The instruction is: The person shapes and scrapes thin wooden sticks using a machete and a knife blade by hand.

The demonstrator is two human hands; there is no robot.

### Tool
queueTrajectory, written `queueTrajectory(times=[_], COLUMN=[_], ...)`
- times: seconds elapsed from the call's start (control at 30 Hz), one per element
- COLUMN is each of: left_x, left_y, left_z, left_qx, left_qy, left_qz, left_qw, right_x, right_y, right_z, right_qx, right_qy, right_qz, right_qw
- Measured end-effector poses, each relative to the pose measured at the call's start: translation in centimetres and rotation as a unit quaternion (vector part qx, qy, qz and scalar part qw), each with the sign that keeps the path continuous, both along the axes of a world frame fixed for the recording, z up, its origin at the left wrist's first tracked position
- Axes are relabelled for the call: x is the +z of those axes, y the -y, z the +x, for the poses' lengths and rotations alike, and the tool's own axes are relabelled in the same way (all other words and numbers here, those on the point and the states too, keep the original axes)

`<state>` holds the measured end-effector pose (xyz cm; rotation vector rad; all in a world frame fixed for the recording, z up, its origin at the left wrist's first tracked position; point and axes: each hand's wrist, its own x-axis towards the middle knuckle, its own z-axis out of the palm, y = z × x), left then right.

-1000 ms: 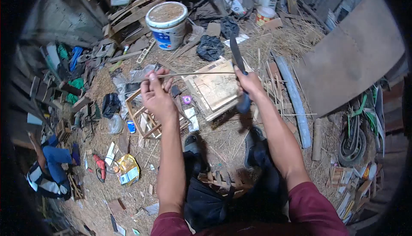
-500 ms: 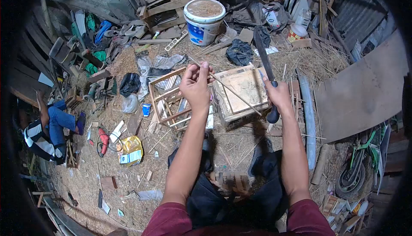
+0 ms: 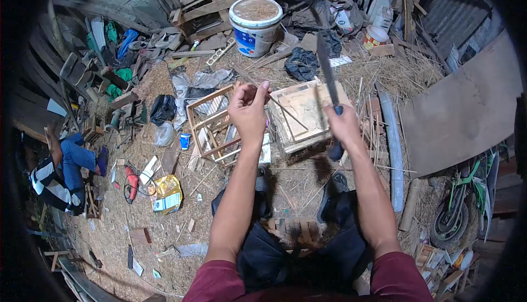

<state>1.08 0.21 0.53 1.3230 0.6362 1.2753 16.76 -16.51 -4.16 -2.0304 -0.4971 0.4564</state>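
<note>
Two grips: your left hand (image 3: pixel 248 116) pinches the thin stick (image 3: pixel 289 113); your right hand (image 3: pixel 346 126) clenches the long knife (image 3: pixel 328 74). Angle its edge clear of your fingers.

Between the two raised hands, left (image 3: pixel 250 104) and right (image 3: pixel 345 126), lies a gap above a pale wooden board (image 3: pixel 313 112), crossed partway by a thin stick (image 3: pixel 288 110) slanting from the left hand. A long knife blade (image 3: pixel 325 60) rises from the right hand and bars the way just above it. An open wooden frame (image 3: pixel 211 129) sits beside the board's left edge, its slats breaking up any low path there. Beyond the board, a crumpled black plastic bag (image 3: pixel 302 64) and a lidded bucket (image 3: pixel 255 27) block the far side (the bucket is the bulkier). To the right, a long grey plank (image 3: pixel 393 154) lies past the sticks. Open ground (image 3: pixel 219 219) with low scraps stretches at lower left.
</note>
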Motion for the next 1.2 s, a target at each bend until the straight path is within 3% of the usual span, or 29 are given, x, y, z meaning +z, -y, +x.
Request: queueTrajectory(times=[0.07, 0.13, 0.23, 0.27, 0.37, 0.5, 0.6, 0.73, 0.8, 1.0, 1.07, 1.2], left_x=[-0.6, -1.1, -0.7, -0.2, 0.1, 0.2, 1.2, 2.2, 1.3, 1.1, 1.0, 1.1], left_y=[0.0, -0.5, 0.6, 1.0, 1.7, 3.2, 4.3, 4.5, 4.2, 3.8, 3.0, 2.8], left_z=[0.0, 0.6, 0.5, 0.1, -0.6, -0.1, 0.7, 1.1, 1.6, 2.1, 1.9, 1.8], left_qx=[0.029, 0.054, -0.025, -0.035, -0.047, 0.006, -0.032, -0.032, -0.058, -0.041, -0.036, -0.080], left_qy=[-0.060, -0.047, -0.006, -0.022, -0.032, -0.095, -0.084, -0.097, -0.087, -0.083, -0.089, -0.027], left_qz=[0.048, 0.187, 0.029, 0.025, 0.015, 0.156, 0.125, 0.196, 0.149, 0.147, 0.149, 0.076], left_qw=[0.997, 0.980, 0.999, 0.999, 0.998, 0.983, 0.988, 0.975, 0.983, 0.985, 0.984, 0.994], right_x=[0.5, 2.0, 2.1, 2.4, 3.3, 3.6, 3.5, 1.8, 2.1, 2.5, 3.1, 3.4], right_y=[0.1, 0.2, 0.4, 0.6, 1.3, 2.5, 3.1, 3.0, 2.7, 0.9, 0.8, 0.6], right_z=[-2.6, -5.4, -7.8, -8.0, -7.7, -6.5, -5.8, -5.7, -5.8, -7.1, -7.3, -7.6], right_qx=[0.033, 0.075, 0.111, 0.128, 0.139, 0.184, 0.183, 0.163, 0.141, 0.096, 0.104, 0.114], right_qy=[-0.005, -0.042, 0.019, 0.024, 0.006, -0.023, -0.025, -0.047, -0.049, 0.098, 0.014, 0.056], right_qz=[0.022, 0.026, 0.042, 0.027, 0.015, 0.050, 0.053, 0.049, 0.050, 0.077, 0.017, 0.020], right_qw=[0.999, 0.996, 0.993, 0.991, 0.990, 0.981, 0.981, 0.984, 0.988, 0.987, 0.994, 0.992])
